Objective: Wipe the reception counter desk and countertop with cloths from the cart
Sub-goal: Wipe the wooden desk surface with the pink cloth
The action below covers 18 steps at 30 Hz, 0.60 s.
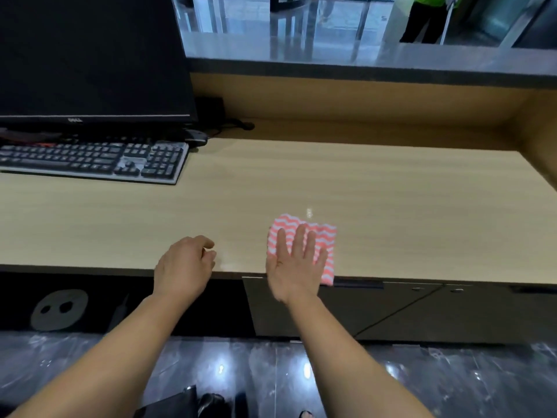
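A folded cloth (pixel 324 236) with pink and white wavy stripes lies on the light wooden desk (pixel 391 212), close to its front edge, one corner hanging over. My right hand (pixel 297 260) lies flat on the cloth, fingers spread, pressing it down. My left hand (pixel 185 267) hovers at the desk's front edge to the left of the cloth, fingers loosely curled, holding nothing. Behind the desk rises the grey stone countertop (pixel 361 60).
A black monitor (pixel 93 55) and a keyboard (pixel 93 159) stand at the back left, with a mouse (pixel 197 138) and cables beside them. Drawers (pixel 391 309) sit under the desk on the right. A person in a green top (pixel 428 16) stands beyond the counter.
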{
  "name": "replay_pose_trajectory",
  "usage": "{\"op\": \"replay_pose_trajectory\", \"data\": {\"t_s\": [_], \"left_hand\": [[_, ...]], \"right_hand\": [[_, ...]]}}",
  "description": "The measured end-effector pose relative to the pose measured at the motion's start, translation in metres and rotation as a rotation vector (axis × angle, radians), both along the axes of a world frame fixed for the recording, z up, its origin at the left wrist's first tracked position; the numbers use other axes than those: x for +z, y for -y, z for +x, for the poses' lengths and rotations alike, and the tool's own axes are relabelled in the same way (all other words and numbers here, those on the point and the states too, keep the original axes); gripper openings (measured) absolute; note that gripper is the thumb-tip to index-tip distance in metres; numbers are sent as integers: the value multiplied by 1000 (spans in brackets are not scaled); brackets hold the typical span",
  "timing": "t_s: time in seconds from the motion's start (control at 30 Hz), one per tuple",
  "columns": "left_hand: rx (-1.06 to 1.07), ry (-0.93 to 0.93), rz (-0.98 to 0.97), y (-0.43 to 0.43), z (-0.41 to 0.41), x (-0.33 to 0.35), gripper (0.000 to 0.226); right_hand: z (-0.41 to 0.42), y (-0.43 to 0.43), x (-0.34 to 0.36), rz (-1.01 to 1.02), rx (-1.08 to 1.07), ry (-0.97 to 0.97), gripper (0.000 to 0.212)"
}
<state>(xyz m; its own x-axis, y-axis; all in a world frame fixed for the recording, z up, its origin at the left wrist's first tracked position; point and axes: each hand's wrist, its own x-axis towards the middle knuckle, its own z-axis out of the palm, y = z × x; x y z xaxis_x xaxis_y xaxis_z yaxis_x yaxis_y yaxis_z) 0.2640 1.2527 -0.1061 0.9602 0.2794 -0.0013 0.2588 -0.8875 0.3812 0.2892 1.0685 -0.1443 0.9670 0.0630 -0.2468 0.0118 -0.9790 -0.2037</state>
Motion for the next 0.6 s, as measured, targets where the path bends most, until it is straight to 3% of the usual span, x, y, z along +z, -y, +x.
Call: {"op": "replay_pose_trajectory", "data": {"t_s": [0.17, 0.3, 0.6], "left_hand": [[26, 6, -25, -7, -1, 0, 14], [26, -17, -55, -2, 5, 1, 20], [19, -87, 35, 16, 26, 9, 52]], "right_hand": [[-8, -61, -1, -4, 388, -47, 57], [6, -37, -3, -10, 484, -18, 58], [40, 105, 3, -84, -1, -13, 57]]}}
